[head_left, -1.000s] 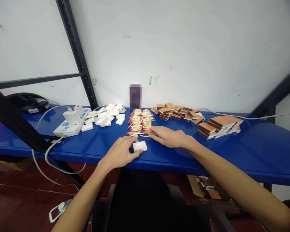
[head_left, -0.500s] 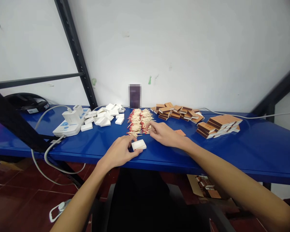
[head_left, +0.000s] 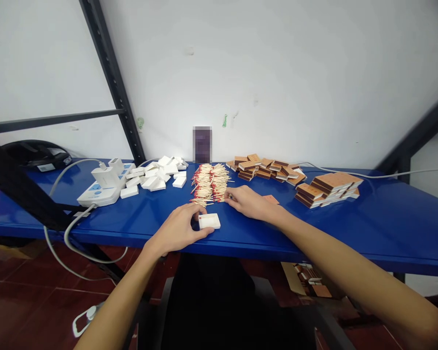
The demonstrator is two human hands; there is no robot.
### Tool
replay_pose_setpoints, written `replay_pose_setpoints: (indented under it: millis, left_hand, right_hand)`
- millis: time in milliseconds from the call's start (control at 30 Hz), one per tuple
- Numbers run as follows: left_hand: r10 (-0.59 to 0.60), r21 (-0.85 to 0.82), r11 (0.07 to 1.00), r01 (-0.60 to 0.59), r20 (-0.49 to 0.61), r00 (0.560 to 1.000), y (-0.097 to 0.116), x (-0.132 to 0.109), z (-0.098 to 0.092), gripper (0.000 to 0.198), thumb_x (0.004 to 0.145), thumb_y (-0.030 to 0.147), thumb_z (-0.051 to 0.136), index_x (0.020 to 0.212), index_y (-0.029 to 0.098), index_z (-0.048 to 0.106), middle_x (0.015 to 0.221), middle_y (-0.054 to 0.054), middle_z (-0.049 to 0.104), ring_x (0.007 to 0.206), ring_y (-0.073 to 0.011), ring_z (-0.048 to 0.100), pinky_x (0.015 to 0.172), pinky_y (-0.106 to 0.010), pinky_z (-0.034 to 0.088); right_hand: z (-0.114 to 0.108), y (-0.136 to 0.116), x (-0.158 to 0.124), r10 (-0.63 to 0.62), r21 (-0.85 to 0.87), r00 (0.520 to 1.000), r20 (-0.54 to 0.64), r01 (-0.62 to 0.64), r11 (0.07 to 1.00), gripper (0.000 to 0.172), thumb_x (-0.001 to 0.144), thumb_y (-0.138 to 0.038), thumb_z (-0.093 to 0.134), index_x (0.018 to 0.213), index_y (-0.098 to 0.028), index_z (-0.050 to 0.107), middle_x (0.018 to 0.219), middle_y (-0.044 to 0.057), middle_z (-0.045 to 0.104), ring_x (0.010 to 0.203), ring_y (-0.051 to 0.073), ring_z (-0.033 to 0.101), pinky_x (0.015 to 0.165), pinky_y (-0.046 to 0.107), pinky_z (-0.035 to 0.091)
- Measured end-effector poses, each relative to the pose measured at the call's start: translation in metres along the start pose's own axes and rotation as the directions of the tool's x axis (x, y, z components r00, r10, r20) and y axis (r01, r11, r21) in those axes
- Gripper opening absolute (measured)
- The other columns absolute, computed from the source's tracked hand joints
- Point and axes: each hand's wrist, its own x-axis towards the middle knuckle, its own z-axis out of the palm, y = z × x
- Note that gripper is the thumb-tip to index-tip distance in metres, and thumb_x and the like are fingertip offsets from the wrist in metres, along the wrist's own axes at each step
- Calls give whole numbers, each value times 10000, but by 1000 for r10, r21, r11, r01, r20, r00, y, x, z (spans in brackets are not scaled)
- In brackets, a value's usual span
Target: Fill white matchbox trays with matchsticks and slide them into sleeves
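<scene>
A small white matchbox tray (head_left: 210, 221) lies near the front edge, its hollow facing up, with what looks like a match along its inner far side. My left hand (head_left: 182, 224) grips the tray's left end between thumb and fingers. Beyond it is a pile of red-tipped matches (head_left: 209, 182) in two rough columns. At the pile's near right edge, my right hand (head_left: 246, 201) has its fingertips pinched together. Whatever may be between those fingertips is too small to make out. An orange-brown flat piece (head_left: 271, 199) lies just past the right wrist, partly covered.
White trays (head_left: 155, 176) are heaped at the back left beside a power strip (head_left: 104, 191) with cables. Brown matchbox sleeves (head_left: 266, 168) lie scattered at the back right, near stacked matchboxes (head_left: 330, 186). A dark shelf post (head_left: 111, 78) rises at the left of the blue table (head_left: 394, 228).
The tray in my left hand has tipped so its hollow shows more. My right fingers have drawn together and moved slightly to the right, at the edge of the match pile.
</scene>
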Motion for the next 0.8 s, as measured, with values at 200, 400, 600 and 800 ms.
replay_pose_setpoints:
  millis: [200,400,600,800]
  left_hand:
    - [-5,16,1000,5,14,1000,0,0,-1,328,808,471,676,1000,205,659,864,-7,643,784,-189,575,696,-292,418]
    - [1,11,1000,-2,21,1000,0,0,-1,323,815,467,675,1008,208,656,853,-3,639,774,-184,571,697,-292,416]
    - [2,12,1000,-2,21,1000,1,0,-1,325,816,471,678,1007,209,654,852,-4,637,775,-187,571,699,-298,419]
    - [16,-2,1000,-16,-4,1000,1,0,0,287,830,433,672,1004,208,635,898,-8,641,777,-180,569,695,-293,423]
  right_hand:
    - [0,-1,-2,-23,-13,999,39,23,1000,113,940,-198,464,851,-192,533,792,44,627,704,158,538,618,257,303]
    - [-4,-5,-4,-11,-25,995,96,13,1000,121,962,-241,453,873,-197,524,811,46,622,703,160,528,608,257,297]
    - [-7,-7,-7,1,-42,995,102,3,999,123,954,-246,454,868,-200,529,801,42,608,695,158,506,584,262,258]
    - [-5,-30,-8,-203,262,978,-49,209,942,145,936,-310,502,867,-199,564,608,-60,428,558,109,378,572,237,263]
